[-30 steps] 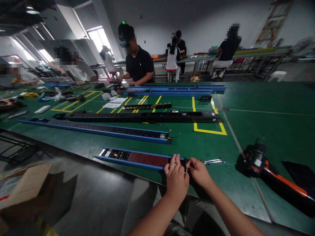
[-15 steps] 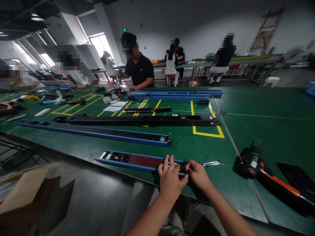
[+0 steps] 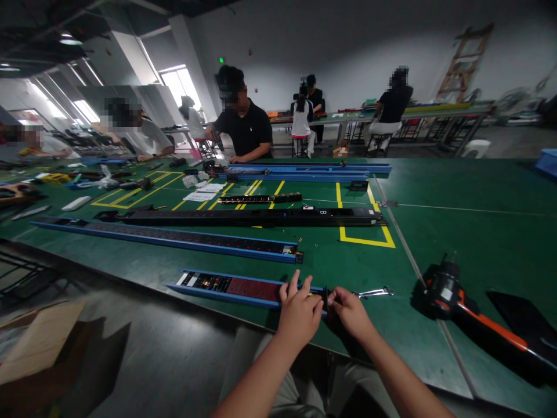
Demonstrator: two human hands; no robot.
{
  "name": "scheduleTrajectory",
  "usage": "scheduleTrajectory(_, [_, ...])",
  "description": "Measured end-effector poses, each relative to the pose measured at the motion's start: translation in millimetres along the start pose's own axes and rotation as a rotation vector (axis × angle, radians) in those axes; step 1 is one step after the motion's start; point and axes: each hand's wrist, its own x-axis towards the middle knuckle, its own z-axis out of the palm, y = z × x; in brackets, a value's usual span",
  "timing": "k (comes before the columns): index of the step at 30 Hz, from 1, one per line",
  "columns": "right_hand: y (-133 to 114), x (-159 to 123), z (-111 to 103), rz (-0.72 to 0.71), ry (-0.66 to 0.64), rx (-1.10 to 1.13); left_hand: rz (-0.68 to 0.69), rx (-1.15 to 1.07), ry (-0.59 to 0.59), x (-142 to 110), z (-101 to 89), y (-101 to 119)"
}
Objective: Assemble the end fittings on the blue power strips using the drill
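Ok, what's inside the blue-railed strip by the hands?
The blue-railed strip holds a dark red perforated panel and, farther along, black modules with small coloured parts. The end under the left hand and right hand cannot be seen.

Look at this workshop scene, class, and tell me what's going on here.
A person works with both hands at the end of a blue-framed rail on a green workbench. The left hand sits on the rail with fingers raised, and the right hand grips a small black piece at its end. A spanner lies beyond the right hand, with an orange-and-black cordless drill further right. Across the bench, a co-worker in a black polo leans over other blue rails.
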Motion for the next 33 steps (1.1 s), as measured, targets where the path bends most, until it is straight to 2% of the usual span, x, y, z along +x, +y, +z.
scheduleTrajectory(6, [0.9, -1.3, -0.3, -0.008, -0.012, 0.054, 0.033, -0.004, -0.238, 29.8, 0.3, -16.4])
scheduleTrajectory(8, [0.4, -2.3, -0.6, -0.022, -0.019, 0.072, 0.079, 0.007, -0.284, 36.7, 1.2, -20.6])
scheduleTrajectory(13, [-2.7, -5.8, -0.9, -0.077, -0.005, 0.064, 0.208, -0.036, -0.274, 40.4, 2.2, -24.8])
scheduleTrajectory(18, [-10.6, -9.6, 2.8, -0.107, 0.063, -0.055, 0.23, -0.069, -0.266, 38.0, 2.6, -24.8])
scheduleTrajectory(23, [-15.1, -14.0, 4.5, -0.123, 0.103, 0.009, 0.244, -0.086, -0.253, 38.0, 2.8, -24.8])
scheduleTrajectory(26, [-14.6, -17.2, 4.8, -0.157, 0.128, -0.025, 0.248, -0.096, -0.239, 36.9, 2.9, -25.1])
scheduleTrajectory(33, [-12.6, -14.7, 8.9, -0.141, 0.213, -0.06, 0.249, -0.125, -0.217, 35.7, 5.1, -24.9])
